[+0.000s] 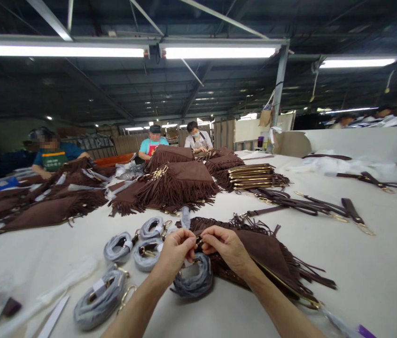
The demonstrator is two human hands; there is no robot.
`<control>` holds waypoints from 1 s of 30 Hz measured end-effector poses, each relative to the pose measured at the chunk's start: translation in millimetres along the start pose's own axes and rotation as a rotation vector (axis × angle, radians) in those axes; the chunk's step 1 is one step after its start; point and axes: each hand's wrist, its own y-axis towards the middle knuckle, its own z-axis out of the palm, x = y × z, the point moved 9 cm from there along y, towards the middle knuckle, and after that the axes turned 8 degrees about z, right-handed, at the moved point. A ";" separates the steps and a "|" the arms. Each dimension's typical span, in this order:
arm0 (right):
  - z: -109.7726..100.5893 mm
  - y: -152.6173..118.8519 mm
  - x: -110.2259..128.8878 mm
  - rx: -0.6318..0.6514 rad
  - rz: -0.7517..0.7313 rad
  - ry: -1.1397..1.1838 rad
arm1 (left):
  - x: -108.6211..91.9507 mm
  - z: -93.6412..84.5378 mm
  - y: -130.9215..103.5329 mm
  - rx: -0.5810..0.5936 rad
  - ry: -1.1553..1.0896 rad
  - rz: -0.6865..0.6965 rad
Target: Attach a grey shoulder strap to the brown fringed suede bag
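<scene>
Both hands meet at the near end of a brown fringed bag (260, 241) that lies on the table. My left hand (174, 252) is closed in a pinch, thumb against forefinger, at a small gold-coloured metal clasp (199, 241). From the other side, my right hand (227, 249) pinches at the same clasp. Fingers partly cover it, so its exact shape is hidden. Just below them sits a coiled strap in grey wrapping (194, 281). More wrapped strap coils (101, 298) with gold hooks lie to the left.
Fringed brown bags (184, 180) are piled ahead, beside a stack with gold zips (254, 176). Dark straps with hooks (290, 202) lie at right. A knife-like white strip (53, 317) is at lower left. Several co-workers (154, 141) work across the white table (370, 263).
</scene>
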 end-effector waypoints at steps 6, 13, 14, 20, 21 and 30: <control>5.2 0.1 -5.3 -0.012 -0.001 -0.003 | 4.5 3.0 2.0 -0.004 0.125 0.053; 6.7 0.4 -9.6 -0.028 -0.006 -0.027 | -0.5 3.1 0.7 -0.012 0.201 0.105; 6.9 0.4 -9.9 -0.029 -0.012 -0.042 | -0.9 3.2 0.3 -0.011 0.212 0.111; 10.0 -4.4 1.2 -0.043 -0.122 -0.234 | -5.0 -0.5 -1.1 -0.037 0.396 0.171; 10.9 -6.2 6.3 -0.051 -0.161 -0.286 | -7.8 -1.0 -2.1 -0.050 0.458 0.198; 21.5 -15.1 21.6 -0.111 -0.387 -0.602 | -10.7 2.2 -8.3 -0.111 0.625 0.239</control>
